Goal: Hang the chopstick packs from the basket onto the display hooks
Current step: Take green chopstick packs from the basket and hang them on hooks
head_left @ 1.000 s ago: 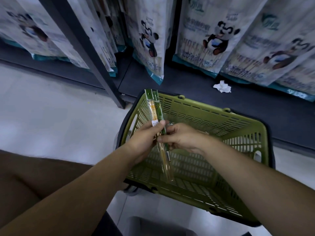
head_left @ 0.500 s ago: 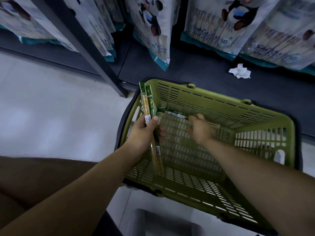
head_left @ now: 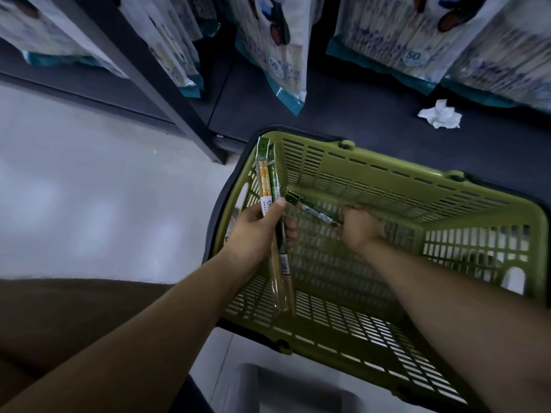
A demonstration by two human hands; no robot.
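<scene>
Left hand [head_left: 253, 234]: clenched round two long slim plastic chopstick packs [head_left: 269, 186], one yellow, one green, held upright over the left end wall of the olive-green slotted plastic basket [head_left: 387, 186].
Right hand [head_left: 362, 226]: down inside the basket, fingers curled on one end of a third green chopstick pack [head_left: 310, 208], which lies at the floor's far left corner.
Hidden: the right fingertips, behind the back of the hand; the pack labels are too small to read.

Pretty dim shot, cool bluish cast all over. The pale floor [head_left: 89, 204] is the brightest part, with soft blotchy glare patches. White light glows through the slots of the basket [head_left: 387, 186] on the near side. Hanging bags [head_left: 283, 40] up top are smeared, print mostly unreadable. Chopstick packs [head_left: 265, 186] mid-frame look sharpest. Wide-angle lens bows the shelf post [head_left: 182, 120] and stretches the edges.
</scene>
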